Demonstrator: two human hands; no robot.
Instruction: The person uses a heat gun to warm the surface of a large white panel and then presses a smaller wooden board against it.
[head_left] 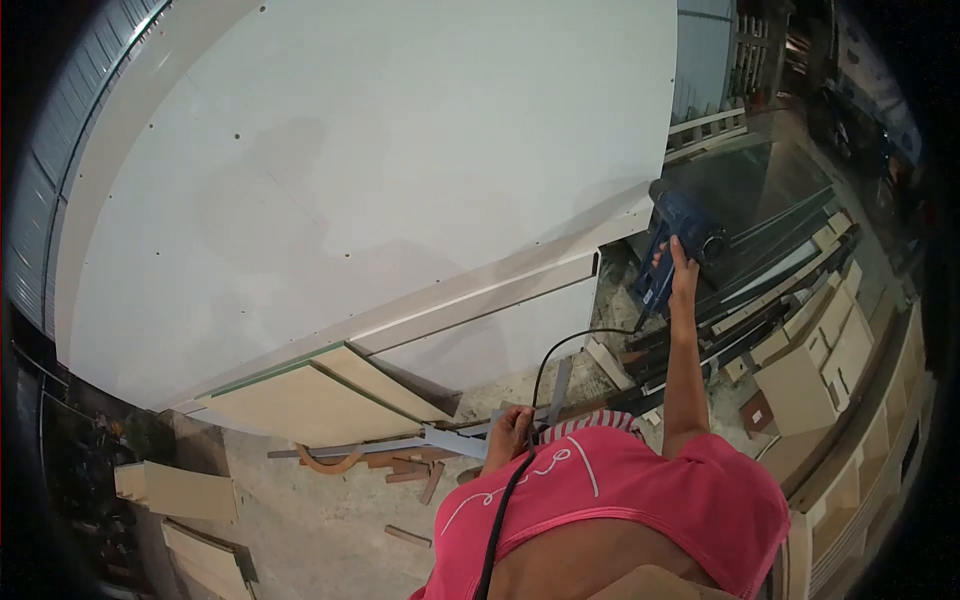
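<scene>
My right hand (682,268) is wrapped round the handle of a dark blue heat gun (690,220), with the arm stretched forward. Its nozzle points at the lower right edge of a large white panel (450,150). From the handle a black cord (545,365) loops down past my left hand and over my pink shirt. Close in front of my chest, my left hand (511,430) has its fingers curled right beside the cord; what they hold, if anything, is hidden.
Cream boards with green edges (320,400) lean against the panel's base. Wood offcuts (410,470) lie on the concrete floor. To the right are glass sheets (780,200), stacked strips and boxy board pieces (815,370). A shelf-like wooden frame (850,480) stands at lower right.
</scene>
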